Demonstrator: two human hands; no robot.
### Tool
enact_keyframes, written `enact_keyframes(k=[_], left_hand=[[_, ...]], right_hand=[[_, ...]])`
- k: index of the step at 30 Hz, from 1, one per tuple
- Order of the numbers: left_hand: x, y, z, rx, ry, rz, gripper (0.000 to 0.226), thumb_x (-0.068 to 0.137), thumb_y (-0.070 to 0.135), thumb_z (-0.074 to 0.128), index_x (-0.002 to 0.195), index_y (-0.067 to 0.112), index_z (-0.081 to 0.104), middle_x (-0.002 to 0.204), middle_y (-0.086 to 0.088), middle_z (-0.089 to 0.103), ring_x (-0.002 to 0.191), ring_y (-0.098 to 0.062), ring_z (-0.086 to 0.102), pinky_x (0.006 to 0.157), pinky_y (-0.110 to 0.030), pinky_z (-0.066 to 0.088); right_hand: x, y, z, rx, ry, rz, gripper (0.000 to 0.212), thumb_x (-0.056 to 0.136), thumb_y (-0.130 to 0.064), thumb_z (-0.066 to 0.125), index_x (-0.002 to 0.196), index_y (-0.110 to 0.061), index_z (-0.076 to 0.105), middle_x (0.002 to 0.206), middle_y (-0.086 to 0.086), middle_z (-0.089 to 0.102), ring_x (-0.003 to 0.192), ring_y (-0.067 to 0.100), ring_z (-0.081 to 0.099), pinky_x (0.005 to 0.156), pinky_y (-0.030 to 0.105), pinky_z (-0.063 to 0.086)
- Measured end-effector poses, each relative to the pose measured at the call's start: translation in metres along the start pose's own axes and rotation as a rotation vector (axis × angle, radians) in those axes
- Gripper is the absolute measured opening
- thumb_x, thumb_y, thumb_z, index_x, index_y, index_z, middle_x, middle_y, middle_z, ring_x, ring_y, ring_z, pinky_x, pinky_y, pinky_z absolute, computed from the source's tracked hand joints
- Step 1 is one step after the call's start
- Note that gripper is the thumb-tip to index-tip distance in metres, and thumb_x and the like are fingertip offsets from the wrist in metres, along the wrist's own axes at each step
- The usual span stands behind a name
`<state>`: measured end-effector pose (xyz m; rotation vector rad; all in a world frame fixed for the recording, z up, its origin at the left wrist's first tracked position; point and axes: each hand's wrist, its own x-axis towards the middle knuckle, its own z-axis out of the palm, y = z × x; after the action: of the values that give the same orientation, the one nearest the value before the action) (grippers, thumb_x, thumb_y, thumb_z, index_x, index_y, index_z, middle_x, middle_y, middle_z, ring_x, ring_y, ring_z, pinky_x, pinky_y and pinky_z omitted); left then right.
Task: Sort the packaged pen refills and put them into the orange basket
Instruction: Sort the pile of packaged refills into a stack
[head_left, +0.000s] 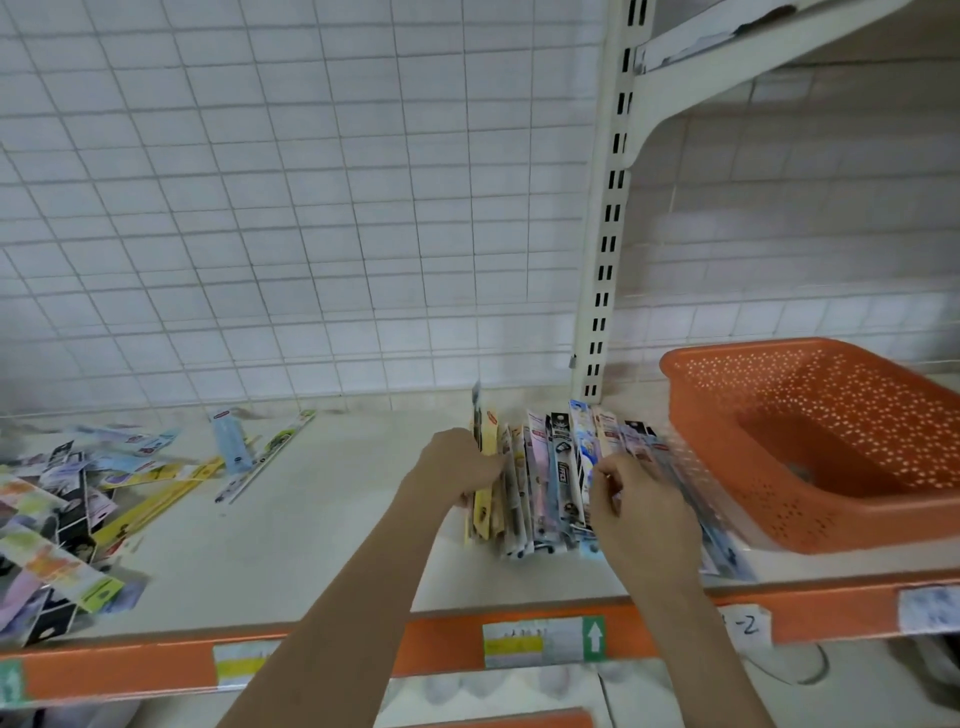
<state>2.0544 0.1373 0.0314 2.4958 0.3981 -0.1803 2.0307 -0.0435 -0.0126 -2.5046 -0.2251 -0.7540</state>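
Currently the orange basket (810, 447), standing at the shelf's (322, 519) right end, is looking nearly empty. A stack of packaged pen refills (545, 478) is standing near the front edge, just beside it; a loose pile (78, 509) is waiting at the left end. The left hand (457, 462) and right hand (639, 499) are bracketing the stack, fingers curled against its sides.

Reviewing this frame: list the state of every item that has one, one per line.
Left hand: gripping the bundle's left side.
Right hand: gripping the bundle's right side.
Refill bundle: gathered on edge between both hands, on the shelf.
Orange basket: tilted, nearly empty.
Loose refills: scattered flat at left.
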Motion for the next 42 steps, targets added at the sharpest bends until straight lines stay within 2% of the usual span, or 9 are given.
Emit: enact_keyframes(k=[4, 9, 11, 14, 18, 27, 32, 38, 42], left_hand=[[0.000, -0.011, 0.004, 0.090, 0.081, 0.038, 0.050, 0.085, 0.055, 0.052, 0.085, 0.005, 0.056, 0.082, -0.009, 0.060, 0.082, -0.027, 0.061, 0.069, -0.030, 0.047], [-0.018, -0.033, -0.002, 0.019, 0.122, 0.081, 0.039, 0.091, 0.044, 0.047, 0.068, 0.012, 0.049, 0.075, -0.005, 0.055, 0.066, -0.017, 0.051, 0.058, -0.023, 0.038], [-0.027, -0.048, -0.007, -0.063, 0.133, 0.091, 0.036, 0.091, 0.039, 0.047, 0.064, 0.015, 0.050, 0.086, -0.008, 0.059, 0.067, -0.015, 0.053, 0.057, -0.019, 0.040], [-0.040, -0.084, -0.012, -0.074, 0.216, 0.055, 0.041, 0.091, 0.039, 0.049, 0.118, 0.010, 0.059, 0.132, -0.004, 0.049, 0.112, -0.020, 0.054, 0.092, -0.026, 0.041], [-0.058, -0.144, -0.031, 0.047, 0.323, 0.021, 0.031, 0.091, 0.034, 0.045, 0.089, 0.007, 0.061, 0.095, -0.010, 0.061, 0.097, -0.028, 0.058, 0.084, -0.034, 0.044], [-0.079, -0.258, -0.123, 0.018, 0.568, 0.027, 0.025, 0.092, 0.030, 0.052, 0.107, 0.014, 0.065, 0.089, -0.002, 0.069, 0.081, -0.018, 0.062, 0.070, -0.026, 0.044], [-0.076, -0.310, -0.164, 0.019, 0.599, 0.023, 0.015, 0.093, 0.025, 0.052, 0.081, 0.018, 0.059, 0.052, 0.008, 0.048, 0.048, -0.005, 0.044, 0.046, -0.015, 0.031], [-0.066, -0.344, -0.203, -0.062, 0.556, 0.056, 0.023, 0.093, 0.026, 0.051, 0.106, 0.013, 0.064, 0.082, 0.000, 0.068, 0.071, -0.017, 0.062, 0.067, -0.029, 0.049], [-0.061, -0.365, -0.217, -0.021, 0.522, 0.050, 0.026, 0.093, 0.032, 0.049, 0.110, 0.016, 0.062, 0.088, 0.001, 0.067, 0.075, -0.016, 0.061, 0.068, -0.027, 0.049]], right_hand=[[0.001, -0.007, -0.001, -0.035, 0.009, -0.005, 0.013, 0.079, -0.009, 0.067, 0.070, -0.013, 0.060, 0.052, 0.000, 0.055, 0.036, 0.012, 0.034, 0.037, 0.012, 0.011], [0.007, -0.035, 0.007, -0.003, 0.004, -0.041, 0.012, 0.083, -0.013, 0.065, 0.072, -0.015, 0.060, 0.058, 0.003, 0.060, 0.047, 0.025, 0.057, 0.037, 0.019, 0.031], [0.009, -0.056, 0.012, 0.017, -0.019, -0.073, 0.011, 0.083, -0.014, 0.063, 0.073, -0.016, 0.061, 0.058, 0.001, 0.060, 0.046, 0.023, 0.056, 0.036, 0.018, 0.025], [0.007, -0.086, 0.023, 0.062, -0.187, -0.133, 0.012, 0.092, -0.023, 0.050, 0.086, -0.019, 0.059, 0.073, -0.001, 0.063, 0.059, 0.017, 0.054, 0.045, 0.024, 0.032], [-0.004, -0.125, 0.046, 0.123, -0.392, -0.185, 0.017, 0.096, -0.033, 0.041, 0.097, -0.025, 0.057, 0.087, -0.010, 0.063, 0.071, 0.010, 0.052, 0.051, 0.019, 0.035], [-0.026, -0.228, 0.113, 0.146, -0.593, -0.154, 0.019, 0.095, -0.032, 0.042, 0.102, -0.026, 0.058, 0.091, -0.007, 0.064, 0.086, 0.015, 0.058, 0.065, 0.027, 0.042], [-0.014, -0.273, 0.142, 0.092, -0.611, -0.079, 0.020, 0.094, -0.029, 0.042, 0.100, -0.024, 0.060, 0.095, -0.004, 0.064, 0.082, 0.017, 0.056, 0.064, 0.026, 0.041], [0.023, -0.306, 0.187, -0.050, -0.576, 0.048, 0.024, 0.095, -0.028, 0.041, 0.100, -0.010, 0.058, 0.102, 0.009, 0.062, 0.095, 0.029, 0.059, 0.068, 0.027, 0.040], [0.042, -0.318, 0.208, -0.087, -0.568, 0.201, 0.041, 0.094, -0.042, 0.042, 0.104, -0.005, 0.056, 0.095, 0.009, 0.058, 0.083, 0.027, 0.054, 0.068, 0.029, 0.040]])
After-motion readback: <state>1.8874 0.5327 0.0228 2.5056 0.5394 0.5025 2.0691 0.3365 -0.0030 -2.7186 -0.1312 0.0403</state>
